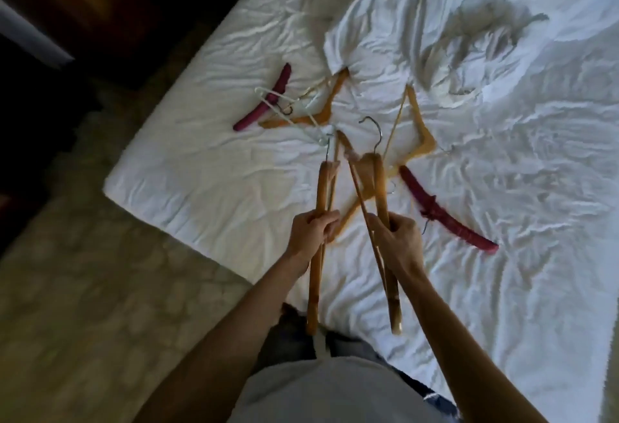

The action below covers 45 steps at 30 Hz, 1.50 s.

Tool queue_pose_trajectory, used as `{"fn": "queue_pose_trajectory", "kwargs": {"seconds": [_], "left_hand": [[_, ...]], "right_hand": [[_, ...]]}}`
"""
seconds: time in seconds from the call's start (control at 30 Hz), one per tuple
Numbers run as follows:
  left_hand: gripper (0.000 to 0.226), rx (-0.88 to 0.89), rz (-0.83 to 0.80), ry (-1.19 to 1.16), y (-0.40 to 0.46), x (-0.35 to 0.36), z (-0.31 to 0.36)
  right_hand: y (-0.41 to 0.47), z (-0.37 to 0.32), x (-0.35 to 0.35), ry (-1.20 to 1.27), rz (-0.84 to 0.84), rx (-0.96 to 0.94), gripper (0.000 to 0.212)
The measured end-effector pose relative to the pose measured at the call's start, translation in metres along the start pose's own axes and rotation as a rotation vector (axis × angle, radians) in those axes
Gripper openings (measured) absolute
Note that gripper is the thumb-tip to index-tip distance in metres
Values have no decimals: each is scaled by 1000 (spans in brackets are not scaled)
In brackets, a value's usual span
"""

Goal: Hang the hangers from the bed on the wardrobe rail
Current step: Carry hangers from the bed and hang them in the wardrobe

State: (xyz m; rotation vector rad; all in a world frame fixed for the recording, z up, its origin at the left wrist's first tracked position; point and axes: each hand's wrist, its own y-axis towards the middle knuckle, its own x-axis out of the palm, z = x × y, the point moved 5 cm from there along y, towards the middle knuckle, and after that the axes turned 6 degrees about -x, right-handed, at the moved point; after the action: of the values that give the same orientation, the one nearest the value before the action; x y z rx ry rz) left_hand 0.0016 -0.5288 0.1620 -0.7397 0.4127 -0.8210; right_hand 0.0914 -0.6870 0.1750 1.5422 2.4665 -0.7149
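Note:
My left hand grips a wooden hanger edge-on above the bed. In my right hand is a second wooden hanger, its metal hook pointing away from me. Several more hangers lie on the white sheet: a padded maroon one right of my hands, another maroon one at the far left, a wooden one tangled with a white wire one, and a wooden one beyond my right hand. No wardrobe rail is in view.
The crumpled white sheet is bunched in folds at the back of the bed. Patterned carpet lies left of the bed corner. Dark furniture stands at the upper left. My legs touch the bed's near edge.

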Motion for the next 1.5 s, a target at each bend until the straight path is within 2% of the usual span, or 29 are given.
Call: {"fn": "queue_pose_trajectory", "kwargs": {"seconds": [0.13, 0.3, 0.43, 0.57, 0.73, 0.83, 0.9, 1.0, 1.27, 1.5], "left_hand": [[25, 49, 159, -123, -36, -111, -28], [30, 91, 356, -308, -84, -248, -73], [33, 82, 447, -419, -123, -346, -117], [26, 88, 570, -485, -154, -437, -155], [33, 125, 725, -560, -190, -530, -182], [28, 99, 762, -630, -196, -580, -192], [26, 95, 779, -683, -197, -613, -195], [31, 102, 830, -724, -192, -665, -192], [24, 109, 913, -721, -140, -862, -148], [24, 113, 1022, -764, -130, -1030, -93]], "right_hand": [[-42, -45, 96, -51, -234, -101, 35], [-105, -93, 225, -105, -494, -173, 40], [-171, -129, 326, -133, -580, -238, 36], [-230, -152, 420, -166, -674, -295, 27], [-286, -182, 511, -219, -797, -364, 31], [-309, -196, 562, -231, -848, -375, 38], [-319, -206, 595, -248, -887, -372, 41], [-325, -222, 645, -222, -902, -322, 29], [-312, -303, 835, -234, -1045, -274, 25], [-316, -401, 998, -228, -1134, -327, 36]]}}
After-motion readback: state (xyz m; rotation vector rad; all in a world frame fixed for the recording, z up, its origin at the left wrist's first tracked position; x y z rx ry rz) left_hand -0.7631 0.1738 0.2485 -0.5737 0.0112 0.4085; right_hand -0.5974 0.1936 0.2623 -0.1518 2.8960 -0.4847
